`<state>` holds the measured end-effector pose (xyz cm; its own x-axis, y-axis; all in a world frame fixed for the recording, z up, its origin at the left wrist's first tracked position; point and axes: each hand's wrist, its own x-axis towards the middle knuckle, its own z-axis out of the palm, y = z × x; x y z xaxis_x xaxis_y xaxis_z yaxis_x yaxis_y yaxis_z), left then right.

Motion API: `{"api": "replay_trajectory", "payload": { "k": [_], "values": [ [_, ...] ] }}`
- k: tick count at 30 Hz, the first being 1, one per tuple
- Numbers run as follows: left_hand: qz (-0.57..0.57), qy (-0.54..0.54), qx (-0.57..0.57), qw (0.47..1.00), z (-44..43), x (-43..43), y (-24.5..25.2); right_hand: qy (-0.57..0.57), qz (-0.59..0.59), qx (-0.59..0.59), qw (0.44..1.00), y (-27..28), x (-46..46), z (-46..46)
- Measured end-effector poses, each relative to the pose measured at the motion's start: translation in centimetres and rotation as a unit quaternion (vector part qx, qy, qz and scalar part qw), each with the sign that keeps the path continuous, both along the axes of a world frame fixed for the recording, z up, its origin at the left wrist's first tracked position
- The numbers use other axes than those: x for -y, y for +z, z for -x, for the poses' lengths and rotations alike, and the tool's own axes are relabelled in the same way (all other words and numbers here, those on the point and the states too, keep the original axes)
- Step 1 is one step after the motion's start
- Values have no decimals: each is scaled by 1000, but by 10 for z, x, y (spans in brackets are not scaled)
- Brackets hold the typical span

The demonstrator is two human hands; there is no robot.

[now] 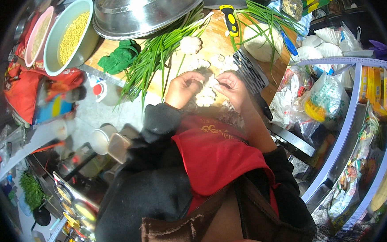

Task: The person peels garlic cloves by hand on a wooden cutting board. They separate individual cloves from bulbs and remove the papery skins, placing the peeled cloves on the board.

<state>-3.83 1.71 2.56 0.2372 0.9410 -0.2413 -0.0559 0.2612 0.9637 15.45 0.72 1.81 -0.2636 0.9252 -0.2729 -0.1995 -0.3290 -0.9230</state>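
Over a wooden board, my left hand and my right hand face each other with fingertips pinched around small pale pieces, which look like garlic. Several garlic bulbs lie about them: one whole bulb beyond my left hand, another just below my fingers. Papery garlic skins gather near the red apron. Right of my right hand lies a cleaver with a patterned blade and dark handle. Green garlic chives or scallions stretch across the board on the left.
A large steel bowl stands at the back, beside a green cloth and a basin of yellow beans or grains. Further right are a yellow-black handled tool, a ball of dough and a blue-handled tool. Plastic bags crowd the right side.
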Motion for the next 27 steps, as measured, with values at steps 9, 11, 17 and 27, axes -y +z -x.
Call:
{"api": "replay_trajectory", "payload": {
  "k": [9,11,17,27],
  "values": [
    [-159,-62,-244,955,-6,3,25,47,-53,98,993,14,0,0],
    [-162,-80,-262,948,-5,3,26,46,-69,133,988,19,0,2],
    [-136,-107,-246,954,-2,4,17,99,-109,237,960,33,0,1],
    [116,-71,86,987,-2,4,0,79,-80,74,991,22,-4,-5]
  ]
}}
